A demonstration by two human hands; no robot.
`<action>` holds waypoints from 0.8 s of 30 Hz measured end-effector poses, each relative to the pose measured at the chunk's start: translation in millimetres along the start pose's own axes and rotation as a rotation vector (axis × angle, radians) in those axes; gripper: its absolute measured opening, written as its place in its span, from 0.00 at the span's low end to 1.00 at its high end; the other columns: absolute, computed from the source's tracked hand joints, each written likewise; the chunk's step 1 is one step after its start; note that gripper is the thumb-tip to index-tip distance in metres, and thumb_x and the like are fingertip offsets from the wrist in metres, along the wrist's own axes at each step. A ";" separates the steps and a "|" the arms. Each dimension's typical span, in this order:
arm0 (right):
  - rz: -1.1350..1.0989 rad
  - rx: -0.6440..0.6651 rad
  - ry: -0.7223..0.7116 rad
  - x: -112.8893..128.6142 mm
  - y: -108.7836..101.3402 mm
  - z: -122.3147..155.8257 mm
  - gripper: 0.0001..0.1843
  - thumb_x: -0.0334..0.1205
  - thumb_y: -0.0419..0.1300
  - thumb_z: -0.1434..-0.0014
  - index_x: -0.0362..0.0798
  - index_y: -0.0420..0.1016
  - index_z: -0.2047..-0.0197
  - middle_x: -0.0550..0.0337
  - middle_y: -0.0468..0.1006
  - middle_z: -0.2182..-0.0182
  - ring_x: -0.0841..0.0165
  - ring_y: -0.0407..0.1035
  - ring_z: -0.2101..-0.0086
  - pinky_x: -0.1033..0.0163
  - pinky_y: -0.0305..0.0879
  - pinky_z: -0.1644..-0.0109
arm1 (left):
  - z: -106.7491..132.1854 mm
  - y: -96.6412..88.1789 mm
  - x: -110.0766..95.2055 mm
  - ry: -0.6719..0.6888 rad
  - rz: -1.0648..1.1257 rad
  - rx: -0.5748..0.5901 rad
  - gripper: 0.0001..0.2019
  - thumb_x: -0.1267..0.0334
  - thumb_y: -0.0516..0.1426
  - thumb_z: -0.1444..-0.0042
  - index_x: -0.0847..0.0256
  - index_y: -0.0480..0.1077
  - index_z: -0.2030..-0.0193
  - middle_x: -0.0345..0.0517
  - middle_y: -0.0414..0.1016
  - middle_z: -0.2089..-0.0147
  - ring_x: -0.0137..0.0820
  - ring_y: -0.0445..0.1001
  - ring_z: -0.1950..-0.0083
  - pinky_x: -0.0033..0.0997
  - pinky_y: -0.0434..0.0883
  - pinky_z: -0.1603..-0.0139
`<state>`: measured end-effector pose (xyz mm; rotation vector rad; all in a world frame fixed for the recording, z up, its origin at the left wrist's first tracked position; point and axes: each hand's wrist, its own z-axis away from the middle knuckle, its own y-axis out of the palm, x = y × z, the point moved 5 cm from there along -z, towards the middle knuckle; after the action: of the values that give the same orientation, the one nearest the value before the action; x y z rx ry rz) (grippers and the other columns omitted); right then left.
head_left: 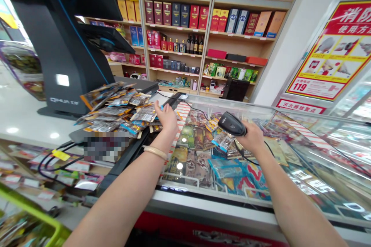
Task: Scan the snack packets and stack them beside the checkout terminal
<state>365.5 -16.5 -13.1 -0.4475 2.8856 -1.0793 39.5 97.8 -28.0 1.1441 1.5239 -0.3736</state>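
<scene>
My right hand (253, 137) is wrapped round the handle of a black barcode scanner (232, 123), held over the glass display counter (232, 197). Below the scanner's head, small snack packets (223, 141) with orange and blue edges lie on the glass. My left hand (167, 119), a bracelet on its wrist, is at the right edge of a large heap of similar snack packets (116, 108). Its thumb and fingers are apart, and I see nothing gripped in them. Part of its palm side and the nearest packets are hidden from view.
A dark checkout terminal (78, 38) stands behind the heap on the white counter (17, 123). Black cables (49, 166) hang at the counter's front. A green basket (37, 208) is at lower left. Shelves of boxed bottles (179, 15) line the back wall; a red poster (333, 54) hangs right.
</scene>
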 end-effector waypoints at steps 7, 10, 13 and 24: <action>0.022 -0.022 0.059 -5.1 -3.0 -1.0 0.17 0.43 0.58 0.54 0.49 0.78 0.61 0.51 0.82 0.65 0.56 0.76 0.64 0.56 0.69 0.61 | 46.8 34.4 -8.8 -0.014 -0.148 0.535 0.18 0.71 0.54 0.47 0.61 0.71 0.48 0.51 0.78 0.55 0.32 0.79 0.58 0.35 0.76 0.55; 0.009 -0.041 0.064 -5.8 -4.9 -1.6 0.18 0.43 0.57 0.53 0.48 0.78 0.60 0.51 0.83 0.64 0.56 0.76 0.63 0.56 0.69 0.60 | 94.8 53.7 -13.2 0.227 -0.400 0.967 0.15 0.69 0.58 0.48 0.60 0.76 0.53 0.49 0.79 0.55 0.35 0.78 0.54 0.37 0.73 0.48; -0.004 -0.054 0.058 -5.6 -6.0 -1.8 0.19 0.42 0.57 0.53 0.48 0.79 0.58 0.51 0.83 0.62 0.56 0.76 0.62 0.56 0.70 0.59 | 140.0 59.2 -8.9 0.456 -0.592 1.280 0.20 0.60 0.63 0.49 0.54 0.75 0.47 0.51 0.75 0.45 0.41 0.72 0.41 0.43 0.67 0.40; -0.003 -0.062 0.088 -7.7 -6.4 -1.9 0.18 0.41 0.57 0.53 0.49 0.79 0.58 0.51 0.82 0.62 0.55 0.76 0.61 0.56 0.69 0.58 | 162.3 61.4 -0.4 0.476 -0.793 1.270 0.13 0.59 0.64 0.48 0.48 0.79 0.54 0.48 0.73 0.44 0.41 0.73 0.43 0.46 0.66 0.39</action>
<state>374.2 -17.7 -8.0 -0.4177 3.0033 -1.0389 182.8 4.4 -57.2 1.5487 2.1837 -1.9130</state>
